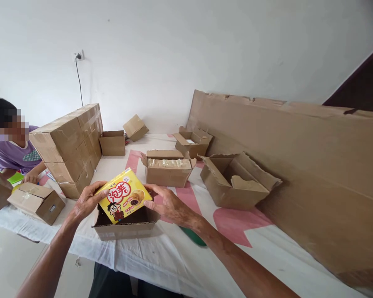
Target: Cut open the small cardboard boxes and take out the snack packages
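A yellow snack box (124,194) with a cartoon figure and pictured cream puffs is tilted between my two hands. My left hand (90,200) grips its left edge, thumb on the front face. On the opposite edge, my right hand (169,205) is closed with its thumb near the lower right corner. Right below the snack box stands an open cardboard box (127,231) near the table's front edge. The lower part of the snack box is over or partly within that box's opening; how deep I cannot tell.
Open cardboard boxes (169,174) (236,194) (189,147) stand further back. Taped cartons (71,145) are stacked at left, a closed carton (37,203) before them. A person (14,153) sits behind the stack. A large cardboard sheet (298,165) leans along the right.
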A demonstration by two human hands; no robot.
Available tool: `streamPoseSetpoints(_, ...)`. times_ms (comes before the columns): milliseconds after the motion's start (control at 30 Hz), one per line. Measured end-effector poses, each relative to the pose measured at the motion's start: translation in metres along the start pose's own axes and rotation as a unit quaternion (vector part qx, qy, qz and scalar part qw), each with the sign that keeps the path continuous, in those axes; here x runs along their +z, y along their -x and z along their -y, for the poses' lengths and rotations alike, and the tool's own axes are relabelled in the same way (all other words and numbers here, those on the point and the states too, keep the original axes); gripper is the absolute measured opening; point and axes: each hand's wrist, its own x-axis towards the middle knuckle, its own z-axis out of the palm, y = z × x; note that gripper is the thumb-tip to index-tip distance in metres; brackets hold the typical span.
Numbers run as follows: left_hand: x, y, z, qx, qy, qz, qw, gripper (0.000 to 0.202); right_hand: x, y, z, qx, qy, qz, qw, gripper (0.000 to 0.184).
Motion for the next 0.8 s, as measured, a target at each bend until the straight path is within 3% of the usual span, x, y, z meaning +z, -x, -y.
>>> streamPoseSetpoints(167, 0.001, 0.0, -0.001, 0.003, 0.015, -0.009, 1.0, 0.061, 0.007, -0.002, -0.002, 0.0, -0.03, -0.012, 0.999, 0.051)
streamPoseSetpoints(300, 0.002, -0.005, 0.002, -0.009, 0.054, -0.059, 0.997, 0.066, 0.014, -0.005, -0.002, 0.017, -0.107, -0.027, 0.994, 0.063)
streamPoseSetpoints(433, 0.005, -0.01, 0.001, 0.04, 0.147, -0.13, 0.98, 0.094, 0.018, -0.013, 0.002, 0.029, -0.207, -0.056, 0.976, 0.064)
streamPoseSetpoints(633, 0.021, -0.012, 0.002, 0.048, 0.171, -0.04, 0.983, 0.103, 0.028, -0.042, -0.002, 0.024, -0.271, -0.148, 0.951, 0.07)
streamPoseSetpoints(800, 0.013, -0.038, 0.008, 0.051, 0.124, -0.085, 0.987, 0.097, 0.033, -0.078, -0.017, -0.001, -0.222, -0.16, 0.962, 0.061)
